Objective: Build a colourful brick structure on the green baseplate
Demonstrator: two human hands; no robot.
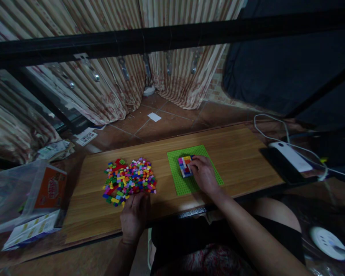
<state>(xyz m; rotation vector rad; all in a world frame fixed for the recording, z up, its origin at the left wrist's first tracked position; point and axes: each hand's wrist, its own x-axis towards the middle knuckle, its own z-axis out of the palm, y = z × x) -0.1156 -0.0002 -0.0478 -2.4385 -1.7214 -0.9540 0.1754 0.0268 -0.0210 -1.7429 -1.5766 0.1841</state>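
Observation:
A green studded baseplate [178, 186] lies on the wooden board, bearing a small block of multicoloured building bricks [185, 167]. My right hand [204, 174] reaches over the plate, its thumb and fingers pinched on a brick at the block's right side; the fingers partly cover that side. To the left is a loose pile of small coloured bricks [129, 176]. My left hand [134, 214] rests at the pile's near edge with its fingers curled together. Whatever may be between those fingertips is hidden.
The wooden board [241, 153] spans the space before my lap. At left stand a clear plastic bin [14, 191], an orange box [50, 188] and a white packet [33, 230]. A white device [290, 156] with cables lies right. A dark bar [172, 36] crosses ahead.

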